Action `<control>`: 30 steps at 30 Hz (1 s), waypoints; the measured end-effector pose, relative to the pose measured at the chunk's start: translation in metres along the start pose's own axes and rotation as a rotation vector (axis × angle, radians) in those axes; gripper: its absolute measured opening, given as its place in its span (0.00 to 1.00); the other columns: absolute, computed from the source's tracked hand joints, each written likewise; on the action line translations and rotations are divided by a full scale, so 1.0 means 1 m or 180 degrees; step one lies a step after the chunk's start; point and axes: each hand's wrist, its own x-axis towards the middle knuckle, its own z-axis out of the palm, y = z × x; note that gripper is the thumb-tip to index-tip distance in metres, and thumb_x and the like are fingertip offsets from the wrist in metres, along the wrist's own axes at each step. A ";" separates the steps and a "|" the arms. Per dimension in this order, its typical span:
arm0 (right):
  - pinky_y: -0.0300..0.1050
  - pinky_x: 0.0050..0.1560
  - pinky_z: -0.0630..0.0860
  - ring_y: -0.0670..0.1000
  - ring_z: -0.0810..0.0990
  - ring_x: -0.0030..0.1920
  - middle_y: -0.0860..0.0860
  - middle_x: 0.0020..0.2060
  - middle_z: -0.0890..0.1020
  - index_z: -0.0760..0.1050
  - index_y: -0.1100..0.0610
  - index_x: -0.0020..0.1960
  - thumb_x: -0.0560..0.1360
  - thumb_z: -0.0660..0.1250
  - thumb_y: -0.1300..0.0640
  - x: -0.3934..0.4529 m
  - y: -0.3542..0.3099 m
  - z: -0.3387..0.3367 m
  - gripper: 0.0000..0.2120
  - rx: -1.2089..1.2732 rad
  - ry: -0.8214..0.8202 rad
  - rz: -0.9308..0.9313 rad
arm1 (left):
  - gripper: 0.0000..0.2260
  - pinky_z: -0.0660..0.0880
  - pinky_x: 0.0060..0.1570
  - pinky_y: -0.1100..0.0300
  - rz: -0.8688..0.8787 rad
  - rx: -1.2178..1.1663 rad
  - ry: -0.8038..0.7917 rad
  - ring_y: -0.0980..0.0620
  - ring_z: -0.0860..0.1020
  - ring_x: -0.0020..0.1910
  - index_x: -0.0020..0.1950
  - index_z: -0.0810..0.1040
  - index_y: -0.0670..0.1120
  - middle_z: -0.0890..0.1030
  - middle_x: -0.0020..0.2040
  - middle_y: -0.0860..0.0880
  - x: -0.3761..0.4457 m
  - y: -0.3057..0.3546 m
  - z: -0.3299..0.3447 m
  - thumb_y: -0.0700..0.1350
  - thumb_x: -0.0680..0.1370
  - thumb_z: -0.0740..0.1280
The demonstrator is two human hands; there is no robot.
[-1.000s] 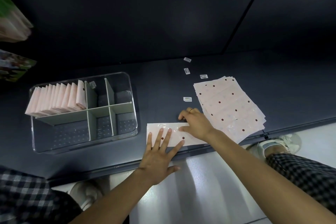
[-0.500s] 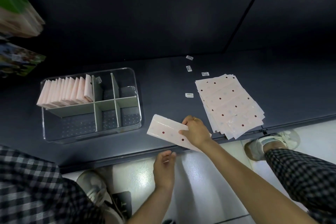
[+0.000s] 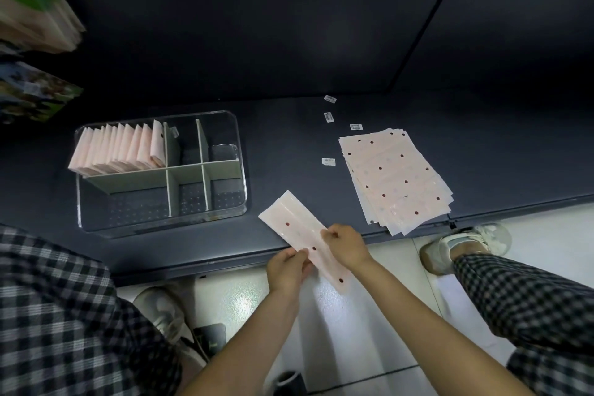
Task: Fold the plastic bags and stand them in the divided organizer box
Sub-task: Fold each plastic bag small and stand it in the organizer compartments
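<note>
A long folded strip of pink plastic bag (image 3: pixel 297 228) with dark red dots lies slanted over the front edge of the dark table. My left hand (image 3: pixel 287 268) pinches its near long edge. My right hand (image 3: pixel 345 244) grips it from the far side, near the middle. A stack of flat pink dotted bags (image 3: pixel 393 178) lies fanned on the table to the right. The clear divided organizer box (image 3: pixel 239 170) stands at the left; several folded bags (image 3: pixel 119 149) stand upright in its back left compartment.
Small white labels (image 3: pixel 328 161) lie on the table between box and stack. The dark table edge (image 3: pixel 225 267) runs across in front of me, with white floor, my shoes and checked trousers below. Green and printed packs (image 3: pixel 32 10) stand at the far left.
The folded strip was pressed flat on the table under both hands. My right hand lifted and turned it slantwise; my left hand dropped off the table, then came up to pinch its near edge.
</note>
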 end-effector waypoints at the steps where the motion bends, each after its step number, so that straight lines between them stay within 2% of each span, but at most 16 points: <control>1: 0.42 0.40 0.65 0.52 0.71 0.40 0.52 0.36 0.73 0.68 0.59 0.37 0.79 0.59 0.55 -0.001 0.000 -0.002 0.13 0.0167 0.0044 0.0042 | 0.09 0.79 0.38 0.66 -0.0016 0.0035 -0.0081 0.54 0.77 0.31 0.37 0.75 0.40 0.78 0.35 0.44 -0.001 0.003 -0.001 0.32 0.77 0.63; 3: 0.41 0.41 0.66 0.51 0.72 0.39 0.49 0.34 0.73 0.68 0.57 0.36 0.78 0.61 0.52 -0.005 -0.001 -0.005 0.14 0.0524 0.0182 0.0095 | 0.08 0.79 0.40 0.65 -0.0029 0.0139 -0.0312 0.53 0.77 0.32 0.39 0.75 0.38 0.77 0.35 0.43 -0.005 0.011 -0.004 0.32 0.77 0.61; 5: 0.40 0.41 0.70 0.48 0.75 0.41 0.46 0.37 0.76 0.71 0.55 0.41 0.77 0.63 0.49 -0.012 -0.007 -0.010 0.11 0.1010 0.0142 0.0184 | 0.08 0.79 0.41 0.63 0.0018 0.0278 -0.0589 0.51 0.79 0.35 0.41 0.76 0.36 0.80 0.37 0.42 -0.010 0.024 -0.008 0.32 0.78 0.60; 6: 0.40 0.42 0.73 0.48 0.78 0.42 0.47 0.42 0.79 0.73 0.55 0.46 0.77 0.63 0.47 -0.017 -0.011 -0.013 0.11 0.1360 -0.0038 0.0272 | 0.09 0.80 0.40 0.63 0.0039 0.0337 -0.0727 0.51 0.80 0.35 0.41 0.77 0.36 0.81 0.38 0.42 -0.013 0.031 -0.011 0.32 0.78 0.59; 8: 0.47 0.50 0.78 0.53 0.82 0.49 0.54 0.50 0.83 0.76 0.58 0.55 0.77 0.63 0.46 -0.024 -0.016 -0.019 0.17 0.2261 -0.0703 0.0463 | 0.09 0.80 0.40 0.61 0.0081 0.0503 -0.0987 0.51 0.82 0.35 0.44 0.78 0.37 0.83 0.38 0.42 -0.018 0.047 -0.017 0.33 0.79 0.59; 10: 0.54 0.56 0.77 0.57 0.82 0.54 0.57 0.52 0.83 0.77 0.61 0.58 0.78 0.61 0.47 -0.034 -0.022 -0.026 0.19 0.2973 -0.1302 0.0490 | 0.09 0.81 0.41 0.59 0.0120 0.0691 -0.1153 0.48 0.83 0.39 0.46 0.79 0.37 0.84 0.41 0.43 -0.023 0.064 -0.026 0.34 0.79 0.59; 12: 0.53 0.56 0.77 0.57 0.81 0.55 0.58 0.53 0.83 0.77 0.62 0.59 0.79 0.62 0.51 -0.042 -0.029 -0.031 0.16 0.3262 -0.1423 0.0273 | 0.09 0.80 0.41 0.58 0.0149 0.0810 -0.1253 0.48 0.83 0.41 0.49 0.79 0.38 0.84 0.43 0.43 -0.026 0.081 -0.033 0.35 0.79 0.59; 15: 0.48 0.53 0.79 0.54 0.82 0.51 0.57 0.52 0.83 0.77 0.62 0.57 0.78 0.64 0.57 -0.054 -0.043 -0.036 0.12 0.3100 -0.0974 -0.0156 | 0.09 0.80 0.44 0.58 0.0267 0.1090 -0.1420 0.49 0.83 0.43 0.50 0.80 0.40 0.85 0.46 0.44 -0.033 0.102 -0.040 0.35 0.79 0.60; 18: 0.44 0.50 0.80 0.52 0.83 0.47 0.55 0.46 0.85 0.78 0.59 0.48 0.77 0.66 0.59 -0.066 -0.058 -0.045 0.05 0.2688 -0.0590 -0.0531 | 0.07 0.80 0.42 0.60 0.0505 0.1370 -0.1550 0.50 0.83 0.46 0.50 0.81 0.38 0.85 0.46 0.45 -0.040 0.121 -0.045 0.37 0.78 0.63; 21: 0.44 0.47 0.80 0.52 0.84 0.46 0.55 0.44 0.85 0.78 0.57 0.46 0.76 0.67 0.59 -0.078 -0.073 -0.053 0.02 0.2462 -0.0352 -0.0802 | 0.06 0.79 0.39 0.63 0.0947 0.1446 -0.1386 0.48 0.83 0.47 0.51 0.79 0.37 0.85 0.45 0.43 -0.046 0.134 -0.051 0.36 0.75 0.68; 22: 0.43 0.47 0.81 0.52 0.84 0.46 0.54 0.43 0.86 0.78 0.57 0.49 0.75 0.67 0.60 -0.083 -0.078 -0.055 0.03 0.2446 -0.0271 -0.0886 | 0.08 0.79 0.40 0.62 0.1149 0.1415 -0.1297 0.48 0.83 0.46 0.53 0.78 0.40 0.85 0.43 0.43 -0.049 0.137 -0.052 0.35 0.74 0.69; 25: 0.47 0.52 0.79 0.50 0.84 0.46 0.52 0.42 0.86 0.72 0.51 0.60 0.75 0.68 0.58 -0.090 -0.090 -0.055 0.14 0.2391 0.0099 -0.1029 | 0.18 0.78 0.45 0.58 0.1693 0.1299 -0.1097 0.49 0.83 0.43 0.58 0.73 0.49 0.85 0.39 0.45 -0.054 0.141 -0.056 0.34 0.72 0.71; 27: 0.45 0.53 0.78 0.48 0.84 0.45 0.51 0.40 0.85 0.67 0.45 0.63 0.75 0.67 0.58 -0.095 -0.096 -0.054 0.20 0.2419 0.0390 -0.1110 | 0.18 0.77 0.46 0.59 0.1959 0.1358 -0.1079 0.53 0.83 0.42 0.58 0.74 0.52 0.85 0.39 0.47 -0.059 0.143 -0.055 0.35 0.73 0.70; 30: 0.37 0.50 0.76 0.46 0.82 0.41 0.52 0.35 0.84 0.73 0.45 0.60 0.76 0.66 0.61 -0.103 -0.103 -0.055 0.16 0.2360 0.0628 -0.1466 | 0.13 0.76 0.42 0.64 0.2319 0.1420 -0.1118 0.57 0.81 0.40 0.51 0.81 0.50 0.84 0.38 0.51 -0.067 0.146 -0.054 0.33 0.73 0.69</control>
